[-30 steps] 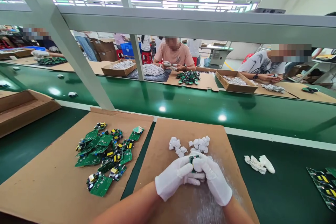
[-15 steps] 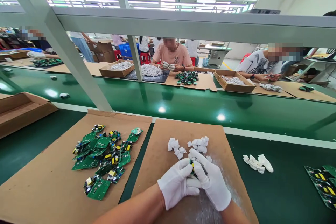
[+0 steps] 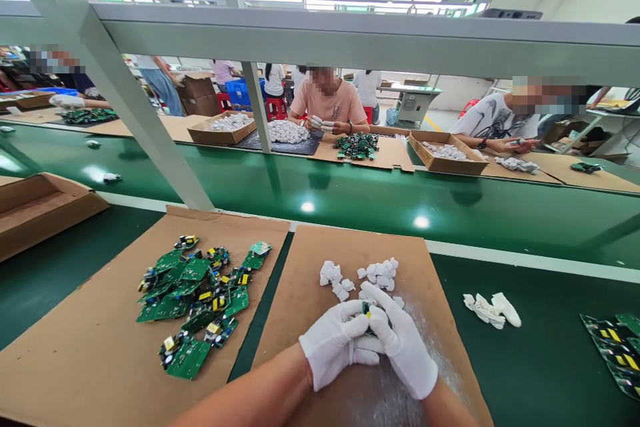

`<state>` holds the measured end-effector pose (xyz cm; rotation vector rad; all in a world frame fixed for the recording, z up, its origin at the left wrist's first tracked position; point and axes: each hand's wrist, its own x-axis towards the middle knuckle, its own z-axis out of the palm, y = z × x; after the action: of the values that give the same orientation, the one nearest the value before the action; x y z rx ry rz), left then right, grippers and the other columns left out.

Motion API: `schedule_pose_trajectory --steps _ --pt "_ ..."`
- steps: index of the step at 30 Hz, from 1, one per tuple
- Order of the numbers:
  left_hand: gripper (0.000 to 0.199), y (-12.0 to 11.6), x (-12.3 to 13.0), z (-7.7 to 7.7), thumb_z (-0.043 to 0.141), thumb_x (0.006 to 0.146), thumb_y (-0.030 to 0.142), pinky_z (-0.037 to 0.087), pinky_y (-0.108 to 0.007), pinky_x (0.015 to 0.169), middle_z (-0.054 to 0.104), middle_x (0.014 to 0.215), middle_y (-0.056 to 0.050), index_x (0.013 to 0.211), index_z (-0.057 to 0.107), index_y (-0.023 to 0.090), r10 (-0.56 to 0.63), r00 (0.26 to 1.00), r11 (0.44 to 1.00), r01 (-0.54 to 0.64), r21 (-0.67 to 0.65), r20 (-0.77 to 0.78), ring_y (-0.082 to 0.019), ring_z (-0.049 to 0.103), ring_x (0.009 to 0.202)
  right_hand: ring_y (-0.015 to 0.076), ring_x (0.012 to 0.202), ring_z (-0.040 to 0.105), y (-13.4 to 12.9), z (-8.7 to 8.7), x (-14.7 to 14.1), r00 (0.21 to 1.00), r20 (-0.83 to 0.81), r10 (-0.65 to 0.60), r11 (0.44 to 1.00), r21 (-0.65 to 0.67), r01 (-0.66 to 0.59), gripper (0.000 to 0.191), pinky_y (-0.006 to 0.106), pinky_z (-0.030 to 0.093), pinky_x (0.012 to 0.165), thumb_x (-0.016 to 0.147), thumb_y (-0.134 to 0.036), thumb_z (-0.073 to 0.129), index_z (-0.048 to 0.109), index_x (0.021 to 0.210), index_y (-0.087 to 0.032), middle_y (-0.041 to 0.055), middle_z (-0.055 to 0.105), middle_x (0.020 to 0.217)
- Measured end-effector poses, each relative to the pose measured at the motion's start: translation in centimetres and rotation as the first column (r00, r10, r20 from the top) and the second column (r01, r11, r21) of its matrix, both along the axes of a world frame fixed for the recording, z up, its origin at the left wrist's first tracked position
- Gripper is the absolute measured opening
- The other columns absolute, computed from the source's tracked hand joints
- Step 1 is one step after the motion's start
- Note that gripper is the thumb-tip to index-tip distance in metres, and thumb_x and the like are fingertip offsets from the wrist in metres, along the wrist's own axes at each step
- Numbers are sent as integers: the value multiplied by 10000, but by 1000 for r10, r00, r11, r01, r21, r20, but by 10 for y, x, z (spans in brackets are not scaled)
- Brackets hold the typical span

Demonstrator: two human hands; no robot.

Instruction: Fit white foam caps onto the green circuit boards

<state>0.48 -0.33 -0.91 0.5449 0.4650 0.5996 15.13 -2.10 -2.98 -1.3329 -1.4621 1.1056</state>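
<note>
White gloves cover both my hands, which meet over the brown cardboard sheet (image 3: 280, 320). My left hand (image 3: 337, 340) and my right hand (image 3: 403, 343) are closed on a small green circuit board (image 3: 367, 310) with a yellow part. Fingers hide most of the board. Just beyond them lie white lumps, one group (image 3: 336, 280) on the left and another (image 3: 379, 273) on the right. A heap of green circuit boards (image 3: 193, 287) with yellow and black parts rests on a second cardboard sheet (image 3: 95, 340) to the left.
White crumpled glove-like pieces (image 3: 493, 310) lie on the green bench at right, near more circuit boards (image 3: 613, 353). An open cardboard box (image 3: 47, 210) stands at left. Beyond a metal post (image 3: 145, 87) runs a green conveyor (image 3: 350, 190); co-workers (image 3: 330, 103) sit across it.
Small pieces on the conveyor have shifted left. My hands still grip the circuit board in nearly the same place, with the fingers slightly moved.
</note>
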Motion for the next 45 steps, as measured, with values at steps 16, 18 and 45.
schedule_pose_trajectory --steps 16,18,45 --pt "304 5 1 -8 661 705 358 467 -216 577 600 779 -67 879 589 120 86 988 994 -77 74 -126 -123 606 652 224 1123 519 5 9 -5 956 -293 26 989 -132 -67 399 396 348 1024 867 -450 422 612 1121 -207 64 598 1197" --pt "315 5 2 -7 667 694 373 474 -223 569 599 763 -66 859 584 118 79 989 995 -72 62 -124 -127 607 639 231 1133 512 5 7 -6 966 -258 -11 991 -128 -23 411 405 333 1034 852 -461 450 610 1127 -202 73 599 1195" --pt "298 5 3 -6 510 799 389 445 -200 516 578 743 -65 874 573 109 43 999 999 -42 -28 32 -125 585 641 227 885 632 2 10 -3 998 -62 7 996 -94 -13 464 356 507 822 840 -487 452 558 1196 -210 50 688 986"
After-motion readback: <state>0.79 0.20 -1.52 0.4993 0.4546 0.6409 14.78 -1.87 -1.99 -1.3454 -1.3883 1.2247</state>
